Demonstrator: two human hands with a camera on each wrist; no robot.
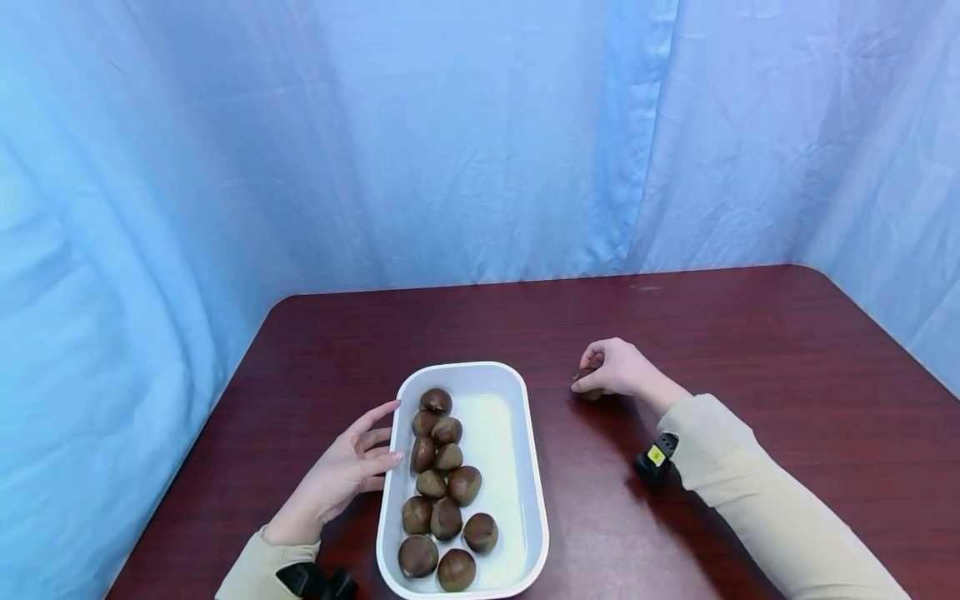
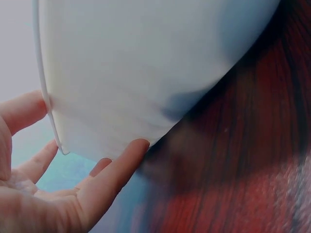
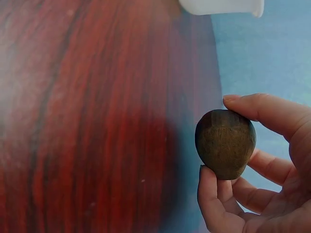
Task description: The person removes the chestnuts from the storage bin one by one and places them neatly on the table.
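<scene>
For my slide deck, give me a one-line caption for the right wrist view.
Right hand pinching a brown chestnut above the dark red table.

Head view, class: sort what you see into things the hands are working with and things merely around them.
Working with:
right hand, pinching one chestnut
left hand, fingers straight against the white tray
the chestnuts in the tray

Merely around:
dark red table
blue curtain
</scene>
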